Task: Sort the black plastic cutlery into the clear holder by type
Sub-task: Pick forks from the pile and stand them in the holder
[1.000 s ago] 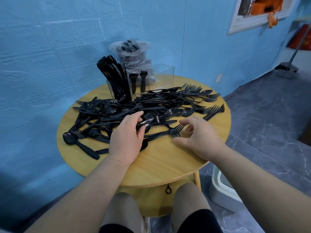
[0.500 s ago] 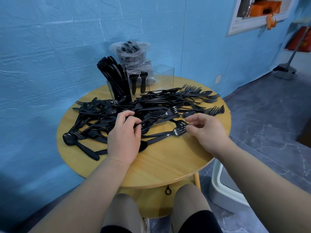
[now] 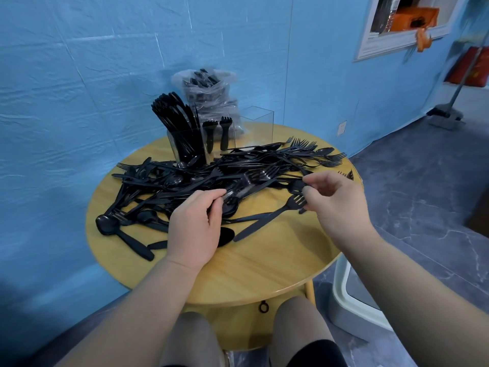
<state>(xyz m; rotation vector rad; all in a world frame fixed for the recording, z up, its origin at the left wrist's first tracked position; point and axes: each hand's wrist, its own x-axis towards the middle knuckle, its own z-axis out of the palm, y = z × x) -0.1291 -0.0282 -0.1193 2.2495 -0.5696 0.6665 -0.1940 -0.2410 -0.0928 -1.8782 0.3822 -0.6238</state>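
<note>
Black plastic cutlery (image 3: 238,168) lies in a tangled heap across the round wooden table (image 3: 264,266). My left hand (image 3: 195,226) grips the handles of a small bundle of forks (image 3: 254,181) whose tines point to the upper right. Just right of that bundle, my right hand (image 3: 336,205) pinches the head of a black utensil (image 3: 296,185) between thumb and forefinger. Another fork (image 3: 267,218) lies flat below it. The clear holder (image 3: 258,123) stands at the back: its left section is packed with knives (image 3: 177,117), the middle holds two forks (image 3: 217,131), and the right one has nothing in it.
A clear plastic bag of more black cutlery (image 3: 206,83) sits behind the holder against the blue wall. A large spoon (image 3: 119,231) lies near the table's left edge. A white bin (image 3: 346,298) stands on the floor at the right, and my knees are under the table's front edge.
My right hand has moved up from the table and now pinches a utensil head. My left hand has lifted its fork bundle slightly out of the heap.
</note>
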